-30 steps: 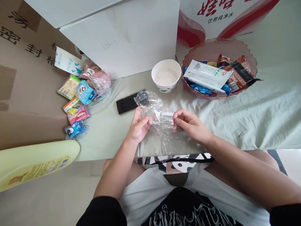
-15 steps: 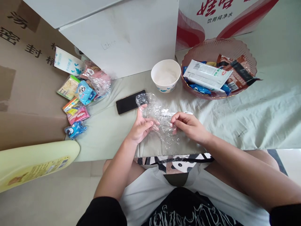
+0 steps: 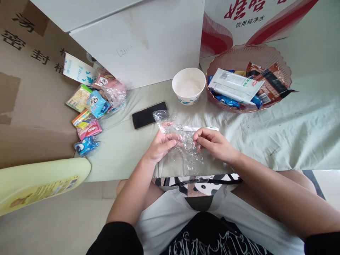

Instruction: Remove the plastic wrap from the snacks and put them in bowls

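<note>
Film [image 3: 187, 147], clear, colourless and heavily crumpled, is catching white glints along its creases and spreading between two hands on the near side of the white bowl [image 3: 187, 101]. The left hand [image 3: 158, 147], nearer and left of the bowl, is standing half open, film draping over its fingers; whether it is gripping, I cannot tell. The right hand [image 3: 214, 144], nearer and right of the bowl, is pinching the film between thumb and forefinger. A slim white stick [image 3: 191, 129] is lying near side of the bowl, a black phone [image 3: 145, 117] nearer left, a pink dish [image 3: 277, 60] right beside it.
</note>
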`<state>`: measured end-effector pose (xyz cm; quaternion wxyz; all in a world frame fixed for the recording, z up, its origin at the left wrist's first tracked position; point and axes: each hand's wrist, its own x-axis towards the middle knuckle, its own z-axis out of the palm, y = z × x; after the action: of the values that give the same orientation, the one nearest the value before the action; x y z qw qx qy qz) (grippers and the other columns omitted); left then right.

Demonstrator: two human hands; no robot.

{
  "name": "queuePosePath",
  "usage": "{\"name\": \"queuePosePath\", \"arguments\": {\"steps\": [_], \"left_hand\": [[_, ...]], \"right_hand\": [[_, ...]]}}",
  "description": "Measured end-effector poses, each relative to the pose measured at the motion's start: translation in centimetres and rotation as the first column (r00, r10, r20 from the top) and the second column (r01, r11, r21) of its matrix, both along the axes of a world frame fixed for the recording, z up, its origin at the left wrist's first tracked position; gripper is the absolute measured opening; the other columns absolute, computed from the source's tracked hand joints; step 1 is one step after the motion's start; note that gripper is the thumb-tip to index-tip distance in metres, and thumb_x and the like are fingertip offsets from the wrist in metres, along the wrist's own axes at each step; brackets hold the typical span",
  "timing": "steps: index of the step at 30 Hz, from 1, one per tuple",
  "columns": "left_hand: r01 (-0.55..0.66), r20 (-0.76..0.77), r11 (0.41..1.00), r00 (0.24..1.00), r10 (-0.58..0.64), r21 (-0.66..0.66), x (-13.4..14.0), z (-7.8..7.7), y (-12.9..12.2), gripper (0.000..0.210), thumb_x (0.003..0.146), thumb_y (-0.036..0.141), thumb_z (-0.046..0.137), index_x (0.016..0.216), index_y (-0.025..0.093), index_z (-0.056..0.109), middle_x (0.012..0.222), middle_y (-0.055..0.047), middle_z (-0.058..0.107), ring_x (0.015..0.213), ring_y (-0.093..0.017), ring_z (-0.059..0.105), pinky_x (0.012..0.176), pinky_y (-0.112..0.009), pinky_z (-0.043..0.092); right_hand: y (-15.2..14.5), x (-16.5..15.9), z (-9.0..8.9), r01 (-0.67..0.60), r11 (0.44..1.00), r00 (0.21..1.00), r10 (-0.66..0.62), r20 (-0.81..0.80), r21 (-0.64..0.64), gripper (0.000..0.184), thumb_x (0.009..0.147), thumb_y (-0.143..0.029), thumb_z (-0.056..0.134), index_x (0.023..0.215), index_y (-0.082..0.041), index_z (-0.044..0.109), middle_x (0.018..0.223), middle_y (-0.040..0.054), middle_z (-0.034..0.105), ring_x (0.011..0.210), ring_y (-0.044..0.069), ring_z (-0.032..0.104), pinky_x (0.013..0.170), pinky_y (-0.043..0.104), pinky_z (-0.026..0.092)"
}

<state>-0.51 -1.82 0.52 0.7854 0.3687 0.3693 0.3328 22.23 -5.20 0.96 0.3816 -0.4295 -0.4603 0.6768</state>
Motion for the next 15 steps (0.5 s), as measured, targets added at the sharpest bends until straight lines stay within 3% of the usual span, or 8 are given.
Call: {"name": "queuePosePath", "arguments": {"steps": [9, 15], "left_hand": [[-0.082, -0.097, 0.994, 0.991, 0.088, 0.073, 0.19, 0.05, -0.02, 0.077, 0.075, 0.036, 0.085, 0.131, 0.033, 0.034, 0.079, 0.007, 0.075, 0.061, -0.010, 0.067, 0.063, -0.022, 0.051], [-0.070, -0.107, 0.991, 0.991, 0.082, 0.112, 0.30, -0.14, -0.03, 0.061, 0.078, 0.039, 0.081, 0.120, 0.030, 0.038, 0.078, 0.006, 0.074, 0.059, -0.011, 0.067, 0.061, -0.024, 0.051]], "right_hand": [[0.10, 0.03, 0.14, -0.022, 1.000, 1.000, 0.022, 0.022, -0.006, 0.021, 0.087, -0.041, 0.062, 0.086, -0.020, 0.058, 0.077, -0.0016, 0.060, 0.060, 0.009, 0.058, 0.062, 0.027, 0.051], [0.11, 0.06, 0.19, -0.042, 0.999, 0.999, 0.042, 0.033, -0.007, 0.020, 0.087, -0.040, 0.061, 0.085, -0.020, 0.058, 0.077, -0.0015, 0.060, 0.061, 0.009, 0.058, 0.062, 0.027, 0.051]]}}
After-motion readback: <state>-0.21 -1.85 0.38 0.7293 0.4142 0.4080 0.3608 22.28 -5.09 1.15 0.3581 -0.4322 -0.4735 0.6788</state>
